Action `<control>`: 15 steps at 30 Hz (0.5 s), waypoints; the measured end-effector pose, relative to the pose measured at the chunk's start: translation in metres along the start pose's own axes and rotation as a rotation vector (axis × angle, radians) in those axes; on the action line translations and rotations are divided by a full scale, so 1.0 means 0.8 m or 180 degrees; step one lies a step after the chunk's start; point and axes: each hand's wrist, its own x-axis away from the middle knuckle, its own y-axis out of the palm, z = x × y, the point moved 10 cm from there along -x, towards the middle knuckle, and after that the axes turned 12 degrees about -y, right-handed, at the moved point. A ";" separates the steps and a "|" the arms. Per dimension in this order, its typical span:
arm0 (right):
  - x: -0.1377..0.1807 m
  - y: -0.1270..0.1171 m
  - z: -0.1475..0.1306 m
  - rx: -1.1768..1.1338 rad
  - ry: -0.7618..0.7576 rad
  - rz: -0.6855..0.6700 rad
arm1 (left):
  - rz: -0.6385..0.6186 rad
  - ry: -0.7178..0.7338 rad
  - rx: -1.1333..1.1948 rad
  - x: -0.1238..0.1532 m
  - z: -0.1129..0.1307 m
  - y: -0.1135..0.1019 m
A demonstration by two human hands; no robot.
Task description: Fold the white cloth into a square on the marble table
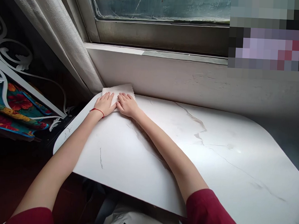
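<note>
Across the top of the head view runs 1 window [157, 7], with 1 curtain [58, 30] hanging at upper left. At far left, 1 white railing [28, 87] stands by 1 floral fabric [18, 100]. 1 white table [141, 165] spans the center and lower right. 2 hands rest near the frame's center-left, on 1 cloth [120, 88] at the table's far-left corner. The left hand [104, 103], with 1 red bracelet [97, 109], lies flat, fingers slightly spread; the right hand [126, 104] lies palm down, fingers closer together. The cloth sits beneath both, extending beyond their fingertips.
</note>
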 end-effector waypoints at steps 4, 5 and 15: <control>0.001 0.004 0.003 -0.0191 0.0000 0.0132 | -0.0113 0.0049 0.0057 -0.004 -0.007 0.004; 0.002 0.003 0.005 -0.0285 0.0004 0.0150 | -0.0119 0.0042 0.0050 -0.004 -0.006 0.004; 0.004 -0.005 -0.027 -0.0647 -0.0319 0.0098 | -0.0565 -0.0271 -0.0492 0.030 -0.006 -0.029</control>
